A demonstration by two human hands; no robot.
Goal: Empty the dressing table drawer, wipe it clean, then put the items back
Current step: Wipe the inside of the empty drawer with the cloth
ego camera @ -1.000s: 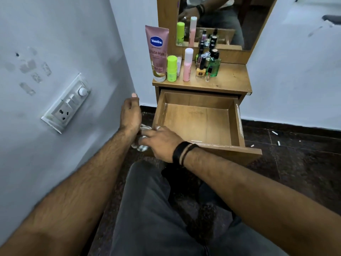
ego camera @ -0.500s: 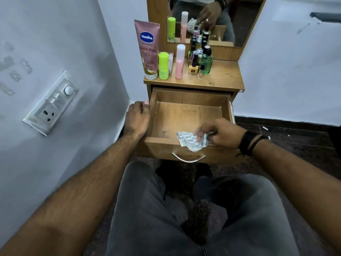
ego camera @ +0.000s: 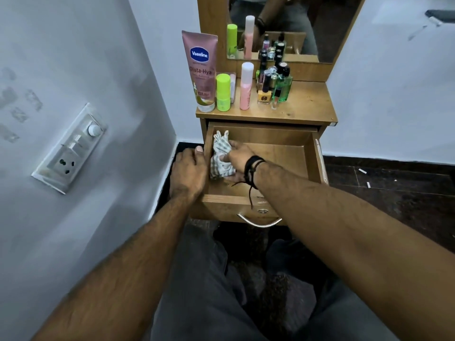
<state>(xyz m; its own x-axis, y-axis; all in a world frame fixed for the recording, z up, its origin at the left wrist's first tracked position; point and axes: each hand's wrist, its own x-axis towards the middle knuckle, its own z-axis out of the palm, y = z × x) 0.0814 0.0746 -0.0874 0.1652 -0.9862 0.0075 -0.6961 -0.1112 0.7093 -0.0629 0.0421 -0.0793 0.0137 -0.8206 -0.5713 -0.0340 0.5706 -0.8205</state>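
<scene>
Pinching a checked cloth (ego camera: 221, 158) in a closed grip, the right hand (ego camera: 237, 157) presses it against the left inner wall of the open drawer (ego camera: 278, 158). The left hand (ego camera: 188, 171) curls over the drawer's left edge. Bottles (ego camera: 270, 87) and a Vaseline tube (ego camera: 200, 70) crowd the bench (ego camera: 307, 104) below a mirror (ego camera: 295, 25).

Head view, downward onto drawer (ego camera: 278, 156)

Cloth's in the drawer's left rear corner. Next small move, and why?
Probably sweep the cloth rightward across the drawer floor. The right hand grips it against the left wall, the left hand holds that side, and the floor to the right lies bare.
</scene>
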